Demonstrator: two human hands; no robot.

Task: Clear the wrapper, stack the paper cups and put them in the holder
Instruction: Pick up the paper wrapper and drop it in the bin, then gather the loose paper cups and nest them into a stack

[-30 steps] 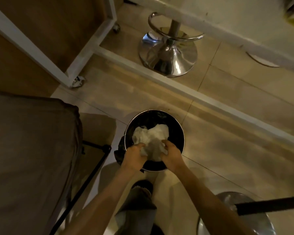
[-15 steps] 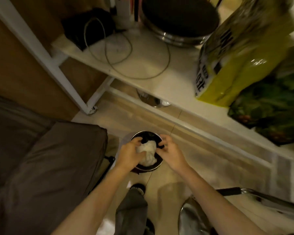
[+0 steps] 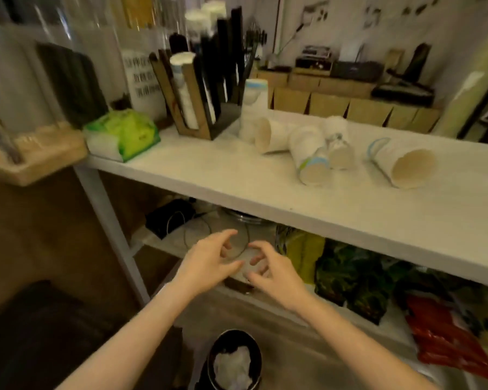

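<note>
Both hands empty, raised in front of the lower shelf, below the white table top (image 3: 307, 198). Left hand (image 3: 209, 263) open, fingers spread and slightly curled, holding nothing. Right hand (image 3: 271, 270) likewise open with loosely curled fingers, holding nothing; the two hands sit near each other, fingertips apart. Crumpled white wrapper (image 3: 233, 367) lies inside the round dark bin (image 3: 234, 337) on the floor, between the forearms. On the table top: several paper cups on their sides, one (image 3: 272, 135) with its mouth toward the viewer, two more (image 3: 310, 153) and (image 3: 338, 143) touching side by side, and a fourth (image 3: 400, 161) apart to the right. One short stack of cups (image 3: 254, 108) stands upright just beside the holder (image 3: 206, 88). Holder is a slotted wood-and-black rack at the back left of the table, with a tilted column of white cups already in one slot. Green tissue pack (image 3: 124, 133) lies left of the holder. Image somewhat blurred.
</note>
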